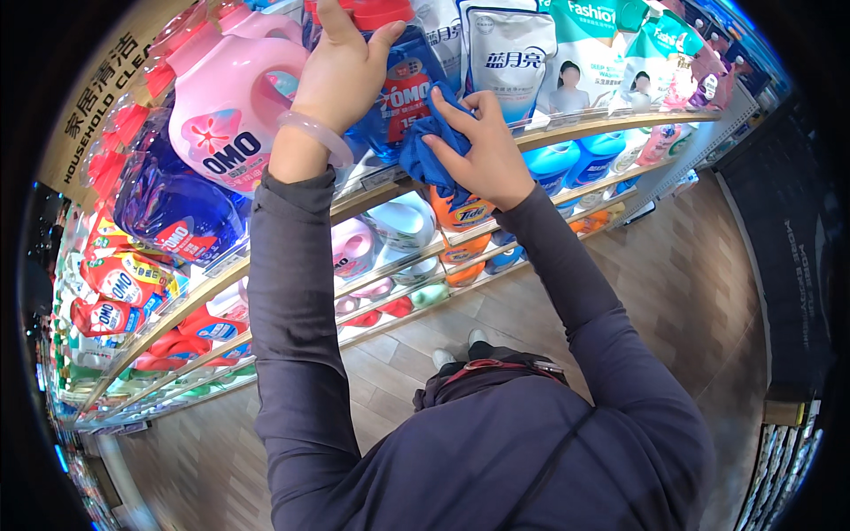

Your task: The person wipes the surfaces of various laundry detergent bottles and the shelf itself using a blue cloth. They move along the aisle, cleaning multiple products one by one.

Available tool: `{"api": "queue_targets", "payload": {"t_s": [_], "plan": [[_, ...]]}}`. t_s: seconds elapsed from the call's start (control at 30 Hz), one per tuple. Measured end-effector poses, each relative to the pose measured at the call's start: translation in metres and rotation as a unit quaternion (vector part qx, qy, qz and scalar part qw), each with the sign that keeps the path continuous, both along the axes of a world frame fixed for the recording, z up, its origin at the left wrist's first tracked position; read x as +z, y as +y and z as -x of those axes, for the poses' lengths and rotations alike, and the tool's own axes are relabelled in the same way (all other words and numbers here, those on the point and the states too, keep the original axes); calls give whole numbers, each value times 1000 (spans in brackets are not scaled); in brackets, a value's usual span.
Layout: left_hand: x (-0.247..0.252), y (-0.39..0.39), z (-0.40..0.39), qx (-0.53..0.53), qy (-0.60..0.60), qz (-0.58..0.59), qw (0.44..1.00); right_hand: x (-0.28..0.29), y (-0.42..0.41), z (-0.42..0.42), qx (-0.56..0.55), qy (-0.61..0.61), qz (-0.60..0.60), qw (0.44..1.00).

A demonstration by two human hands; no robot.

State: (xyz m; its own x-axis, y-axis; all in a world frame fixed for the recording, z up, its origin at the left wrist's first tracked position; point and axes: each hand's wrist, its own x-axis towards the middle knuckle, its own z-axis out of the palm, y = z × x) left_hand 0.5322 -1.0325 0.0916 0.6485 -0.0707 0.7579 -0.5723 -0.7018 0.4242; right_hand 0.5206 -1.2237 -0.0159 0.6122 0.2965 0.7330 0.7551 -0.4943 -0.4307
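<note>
A transparent blue OMO laundry detergent bottle (420, 70) with a red cap (384, 14) stands at the front of the top shelf. My left hand (346, 73) grips it near the cap, thumb across its upper part; the other fingertips run out at the top of the picture. A crumpled blue cloth (428, 156) is pinched in my right hand (479, 149) and pressed to the bottle's lower right front, by its label. Left of my left wrist is a large pink OMO bottle (229, 106). White and blue detergent pouches (510, 60) stand right of the bottle.
A clear lip and wooden edge (564, 129) run along the shelf front. Dark blue OMO bottles (176, 192) stand at left, green-and-white pouches (584, 53) at right. Lower shelves hold orange Tide bottles (465, 209) and other detergents. Below is a wood-look floor (412, 358).
</note>
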Motion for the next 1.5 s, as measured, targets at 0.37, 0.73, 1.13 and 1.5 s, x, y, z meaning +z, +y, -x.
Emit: {"api": "queue_targets", "payload": {"t_s": [0.37, 0.73, 1.13, 1.5], "plan": [[-3, 0, 3, -9, 39, 37, 999, 10, -58, 0, 81, 47, -50, 994], [-37, -90, 36, 10, -153, 90, 984, 15, -140, -46, 162, 13, -55, 985], [-106, -162, -25, 73, 28, 213, 974, 2, -182, -61, 197, 60, -59, 977], [-115, -145, -45, -14, 126, 353, 927, 19, -175, -81, 175, 24, -59, 983]]}}
